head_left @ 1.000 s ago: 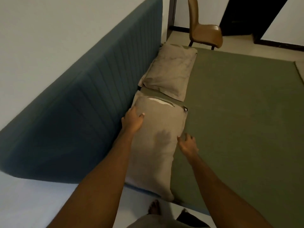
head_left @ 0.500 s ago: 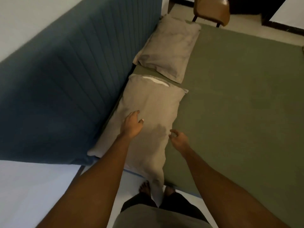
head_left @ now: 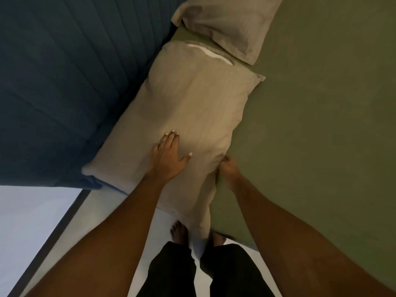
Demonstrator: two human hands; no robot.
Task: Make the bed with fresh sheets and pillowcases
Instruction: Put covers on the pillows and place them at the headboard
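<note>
In the head view, the near pillow (head_left: pixel 192 108), in a tan case, lies lengthwise along the headboard edge of the bed (head_left: pixel 300 189), on the green sheet (head_left: pixel 332 82). Its near end hangs over the bed's near edge and drops between the person's bare feet (head_left: pixel 179 232). At its far end a white strip (head_left: pixel 209 53) shows in the case's opening.

The left hand (head_left: pixel 169 157) lies flat on the pillow's near half, fingers straight and together, thumb spread; it grips nothing. The right hand (head_left: pixel 228 172) is curled at the pillow's right edge, by the sheet, and pinches a fold of the case.

The far pillow (head_left: pixel 227 24), in the same tan, lies farther along the headboard edge, just beside the near pillow's far end; I cannot tell whether they touch. The blue ribbed headboard (head_left: pixel 64 82) stands close against the near pillow's left side. Dark trousers (head_left: pixel 171 271) and pale floor (head_left: pixel 96 211) fill the bottom.
</note>
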